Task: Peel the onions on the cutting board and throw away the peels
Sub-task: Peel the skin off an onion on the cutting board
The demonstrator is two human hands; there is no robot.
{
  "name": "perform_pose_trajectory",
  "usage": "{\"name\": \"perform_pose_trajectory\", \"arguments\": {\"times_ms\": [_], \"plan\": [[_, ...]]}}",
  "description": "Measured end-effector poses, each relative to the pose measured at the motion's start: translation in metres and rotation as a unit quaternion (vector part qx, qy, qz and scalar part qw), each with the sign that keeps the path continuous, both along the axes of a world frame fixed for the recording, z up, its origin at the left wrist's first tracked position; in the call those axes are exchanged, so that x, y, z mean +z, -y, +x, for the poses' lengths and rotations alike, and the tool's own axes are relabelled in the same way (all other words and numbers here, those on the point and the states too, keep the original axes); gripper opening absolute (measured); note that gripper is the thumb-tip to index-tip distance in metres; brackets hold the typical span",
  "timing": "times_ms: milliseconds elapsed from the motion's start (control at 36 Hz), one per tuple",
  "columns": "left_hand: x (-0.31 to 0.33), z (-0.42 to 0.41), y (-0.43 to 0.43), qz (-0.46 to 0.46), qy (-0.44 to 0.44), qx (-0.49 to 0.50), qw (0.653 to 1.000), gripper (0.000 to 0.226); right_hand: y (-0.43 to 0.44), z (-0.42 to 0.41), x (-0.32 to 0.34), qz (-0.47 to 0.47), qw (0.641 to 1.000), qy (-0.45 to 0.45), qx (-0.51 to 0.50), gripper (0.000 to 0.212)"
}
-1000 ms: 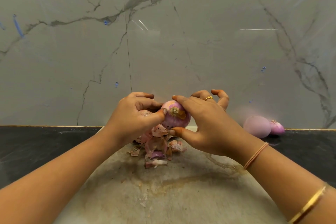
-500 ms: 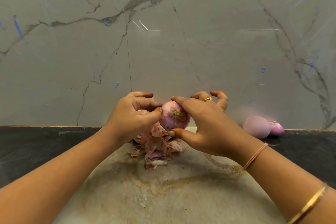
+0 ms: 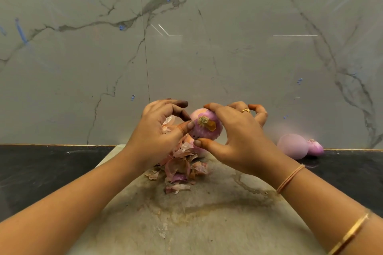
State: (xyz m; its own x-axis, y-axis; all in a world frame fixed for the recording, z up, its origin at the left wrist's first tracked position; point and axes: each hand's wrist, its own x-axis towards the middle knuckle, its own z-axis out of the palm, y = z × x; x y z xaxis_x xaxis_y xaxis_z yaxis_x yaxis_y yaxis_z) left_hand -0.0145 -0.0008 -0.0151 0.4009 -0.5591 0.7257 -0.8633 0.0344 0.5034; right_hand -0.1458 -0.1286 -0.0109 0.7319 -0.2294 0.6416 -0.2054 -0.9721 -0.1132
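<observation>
A purple onion [image 3: 204, 128] with a dry root end facing me is held above the stained cutting board [image 3: 207, 219]. My right hand [image 3: 234, 136] grips it between thumb below and fingers on top. My left hand [image 3: 157, 132] is at the onion's left side, thumb tip touching it, with a thin flake of peel [image 3: 169, 123] between its fingers. A heap of loose papery peels [image 3: 180, 167] lies on the board under my hands.
Two peeled onions [image 3: 293, 148] [image 3: 315, 147] rest on the black counter [image 3: 41, 170] at the right, against the grey marble wall [image 3: 186, 47]. The board runs from the wall to the near edge.
My left hand has opened slightly and pulled a flake of peel away from the onion's left side. The onion has rotated a little in my right hand.
</observation>
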Motion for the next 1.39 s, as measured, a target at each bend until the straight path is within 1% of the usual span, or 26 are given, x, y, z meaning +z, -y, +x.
{"name": "perform_pose_trajectory", "arguments": {"times_ms": [111, 250, 306, 389, 417, 500, 583, 694, 750, 861, 972, 1028, 1056, 1111, 1139, 1222, 1250, 1306, 1389], "plan": [[0.000, 0.003, 0.000, 0.004, 0.007, -0.002, 1.000, 0.021, -0.001, 0.001, 0.000, 0.001, 1.000, -0.001, 0.006, 0.071], [-0.001, 0.011, 0.001, 0.019, 0.022, 0.024, 0.999, 0.024, 0.001, 0.000, 0.002, 0.034, 0.999, 0.015, 0.021, 0.073], [-0.001, 0.012, 0.001, 0.016, 0.007, 0.027, 0.999, 0.021, 0.002, -0.001, 0.003, 0.046, 0.998, 0.023, 0.027, 0.073], [0.001, 0.008, -0.002, 0.002, -0.028, 0.010, 1.000, 0.007, 0.003, -0.001, 0.002, 0.044, 0.998, 0.033, 0.027, 0.071], [0.003, 0.006, -0.002, 0.002, -0.030, 0.008, 1.000, 0.011, 0.003, -0.001, 0.002, 0.041, 0.998, 0.033, 0.026, 0.070], [0.004, 0.000, -0.001, 0.009, -0.013, 0.010, 1.000, 0.019, 0.003, -0.001, 0.001, 0.026, 0.999, 0.028, 0.022, 0.066], [0.002, -0.001, -0.001, 0.009, 0.002, 0.006, 1.000, 0.015, 0.002, -0.001, 0.000, 0.004, 1.000, 0.024, 0.015, 0.063], [0.000, 0.003, 0.000, 0.019, 0.025, -0.004, 1.000, 0.005, 0.002, 0.000, 0.000, 0.005, 1.000, 0.016, 0.016, 0.063], [0.000, 0.005, 0.000, 0.021, 0.029, -0.003, 0.999, 0.012, 0.002, 0.000, 0.001, 0.013, 1.000, 0.015, 0.019, 0.062], [-0.001, 0.014, -0.001, 0.021, 0.019, 0.019, 0.999, 0.014, 0.003, -0.001, 0.002, 0.049, 0.997, 0.029, 0.044, 0.068], [-0.001, 0.023, 0.000, 0.017, 0.020, 0.058, 0.998, 0.020, 0.004, -0.002, 0.005, 0.096, 0.992, 0.042, 0.069, 0.069], [0.000, 0.024, -0.001, 0.014, 0.052, 0.058, 0.997, 0.012, 0.005, -0.003, 0.006, 0.143, 0.985, 0.028, 0.090, 0.063], [0.001, 0.024, -0.003, 0.017, 0.068, 0.047, 0.996, 0.008, 0.006, -0.004, 0.005, 0.178, 0.978, 0.018, 0.108, 0.057], [0.002, 0.021, -0.005, 0.028, 0.104, 0.003, 0.994, 0.017, 0.007, -0.003, 0.005, 0.240, 0.961, 0.005, 0.141, 0.052], [0.002, 0.020, -0.006, 0.033, 0.122, -0.017, 0.992, 0.023, 0.007, -0.003, 0.005, 0.261, 0.953, 0.001, 0.150, 0.053], [0.005, 0.014, -0.009, 0.036, 0.149, -0.051, 0.987, 0.031, 0.010, -0.007, 0.007, 0.316, 0.931, -0.006, 0.184, 0.070], [0.006, 0.012, -0.009, 0.035, 0.149, -0.054, 0.987, 0.029, 0.011, -0.009, 0.008, 0.323, 0.927, -0.009, 0.188, 0.074], [0.007, 0.010, -0.009, 0.030, 0.148, -0.052, 0.987, 0.020, 0.013, -0.009, 0.008, 0.320, 0.929, -0.014, 0.186, 0.074], [0.007, 0.007, -0.008, 0.022, 0.146, -0.033, 0.989, 0.019, 0.015, -0.007, 0.004, 0.273, 0.950, -0.018, 0.153, 0.066]]}}
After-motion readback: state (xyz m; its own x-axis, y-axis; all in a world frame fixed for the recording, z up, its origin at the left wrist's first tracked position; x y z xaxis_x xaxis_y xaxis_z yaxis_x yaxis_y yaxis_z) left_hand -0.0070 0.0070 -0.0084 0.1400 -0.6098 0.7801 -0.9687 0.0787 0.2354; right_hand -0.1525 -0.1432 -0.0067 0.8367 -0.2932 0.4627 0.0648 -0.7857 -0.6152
